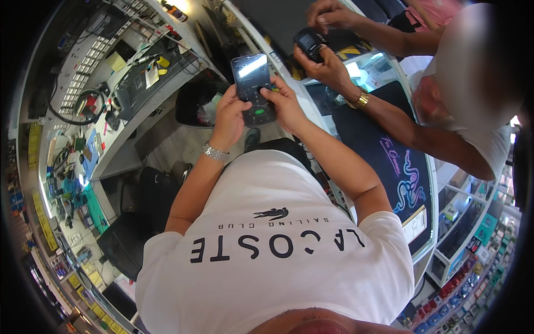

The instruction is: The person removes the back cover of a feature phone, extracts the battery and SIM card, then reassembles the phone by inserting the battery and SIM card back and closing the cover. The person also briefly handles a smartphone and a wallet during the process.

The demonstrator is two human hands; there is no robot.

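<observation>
A dark smartphone (252,82) is held upright between my two hands, its lit screen facing me. A keypad and a green button show on its lower half, and glare whitens the top. My left hand (227,118) wraps the phone's left side, with its thumb at the screen's edge. On the other side my right hand (287,109) grips the phone, its thumb over the keypad. Most of my fingers are hidden behind the phone. A silver watch (216,152) circles my left wrist.
Across the glass counter (384,62) at right, another person's hand (328,69) holds a small black device (310,44). A dark mat (384,150) covers part of the counter. The left workbench (139,106) carries tools and parts; a black chair (125,239) stands beside it.
</observation>
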